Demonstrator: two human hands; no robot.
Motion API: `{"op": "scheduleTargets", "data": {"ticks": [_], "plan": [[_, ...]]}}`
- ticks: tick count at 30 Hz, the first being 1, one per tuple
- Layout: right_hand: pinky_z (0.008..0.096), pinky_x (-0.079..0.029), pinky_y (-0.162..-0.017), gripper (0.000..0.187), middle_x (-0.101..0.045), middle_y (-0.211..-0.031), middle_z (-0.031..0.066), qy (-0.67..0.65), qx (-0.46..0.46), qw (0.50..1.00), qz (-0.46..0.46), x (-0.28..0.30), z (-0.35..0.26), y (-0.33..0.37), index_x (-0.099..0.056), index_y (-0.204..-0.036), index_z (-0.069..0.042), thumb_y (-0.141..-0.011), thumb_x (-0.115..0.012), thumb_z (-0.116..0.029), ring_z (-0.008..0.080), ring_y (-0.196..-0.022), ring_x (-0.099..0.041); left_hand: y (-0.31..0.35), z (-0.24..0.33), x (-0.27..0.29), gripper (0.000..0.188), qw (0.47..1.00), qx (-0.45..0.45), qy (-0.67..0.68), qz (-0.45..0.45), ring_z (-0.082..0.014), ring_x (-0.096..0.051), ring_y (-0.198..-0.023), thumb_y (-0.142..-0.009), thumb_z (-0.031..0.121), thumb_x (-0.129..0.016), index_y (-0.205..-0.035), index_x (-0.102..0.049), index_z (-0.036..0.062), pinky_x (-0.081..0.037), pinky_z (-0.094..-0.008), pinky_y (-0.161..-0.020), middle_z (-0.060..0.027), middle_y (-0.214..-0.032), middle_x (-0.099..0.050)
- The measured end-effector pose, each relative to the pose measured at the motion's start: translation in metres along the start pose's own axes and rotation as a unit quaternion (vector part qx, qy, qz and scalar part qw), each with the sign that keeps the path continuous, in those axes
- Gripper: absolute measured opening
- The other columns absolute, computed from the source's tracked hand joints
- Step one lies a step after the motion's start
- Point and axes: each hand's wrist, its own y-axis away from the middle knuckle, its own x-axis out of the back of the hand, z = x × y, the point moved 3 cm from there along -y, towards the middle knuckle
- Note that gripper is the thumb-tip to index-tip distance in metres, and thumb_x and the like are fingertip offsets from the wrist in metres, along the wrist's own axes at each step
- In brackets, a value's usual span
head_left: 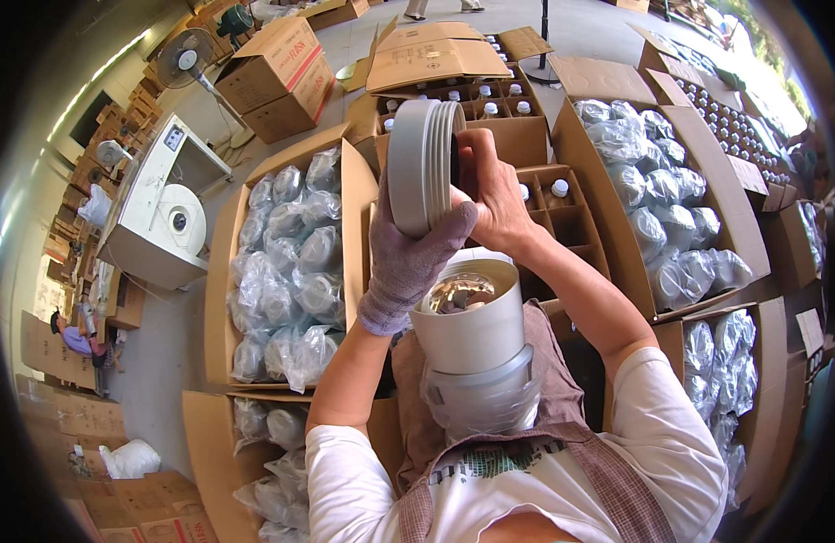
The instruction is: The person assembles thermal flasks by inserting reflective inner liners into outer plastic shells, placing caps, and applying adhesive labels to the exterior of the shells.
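Note:
My left hand [407, 258], in a grey-mauve knit glove, is closed around a wide grey threaded ring [412, 172] held up on its edge. My bare right hand [497, 195] is at the ring's open side with curled fingers. Some of its fingertips are hidden at the ring's inner rim, so I cannot make out what is between them. Below both hands an off-white cylindrical housing [467, 339] stands upright close to my body, with a shiny reflective inside [463, 291]. Its lower part is a grey body [481, 389] wrapped in clear plastic.
Cartons of plastic-wrapped round parts stand at my left [295, 262] and right [657, 181]. Ahead, a divided carton [562, 226] holds white-capped bottles. A white machine [155, 213] and a fan [184, 59] are farther left. At the far left is another person [76, 337].

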Motion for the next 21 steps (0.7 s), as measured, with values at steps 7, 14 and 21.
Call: {"op": "scheduleTargets", "data": {"ticks": [7,14,21], "plan": [[0.0445,-0.053,-0.078,0.065,-0.067,-0.090,0.0249,-0.061,-0.037,0.997,0.029,-0.003,-0.012,0.001,-0.043,-0.114,0.001,-0.089,-0.060,-0.057,0.0381,-0.082,-0.068,0.000,-0.001,0.001,0.078,0.988,-0.101,-0.118,0.002,-0.0271,-0.062,-0.110,-0.076,0.031,-0.088,-0.134,-0.049,-0.0026,-0.052,-0.0369,-0.093,-0.0186,-0.123,-0.061],[0.0387,-0.053,-0.087,0.053,-0.061,-0.115,0.0167,-0.091,0.127,0.988,0.002,-0.012,0.004,0.013,-0.047,-0.131,-0.002,-0.102,-0.047,-0.047,0.0242,-0.105,-0.063,-0.005,0.001,-0.009,0.098,0.830,-0.400,-0.387,-0.030,-0.0489,-0.043,-0.135,-0.072,0.037,-0.088,-0.146,-0.039,-0.0056,-0.041,-0.0531,-0.111,-0.0296,-0.147,-0.042],[0.0258,-0.052,-0.051,0.068,-0.068,-0.088,0.0096,-0.227,-0.258,0.934,-0.098,0.039,0.051,0.045,-0.054,-0.122,-0.002,-0.099,-0.041,-0.065,0.0116,-0.060,-0.061,0.009,-0.029,0.039,0.089,0.992,0.050,0.085,-0.080,-0.0228,-0.055,-0.128,-0.072,0.017,-0.091,-0.147,-0.046,0.0023,-0.048,-0.0387,-0.105,-0.0148,-0.138,-0.058]]}}
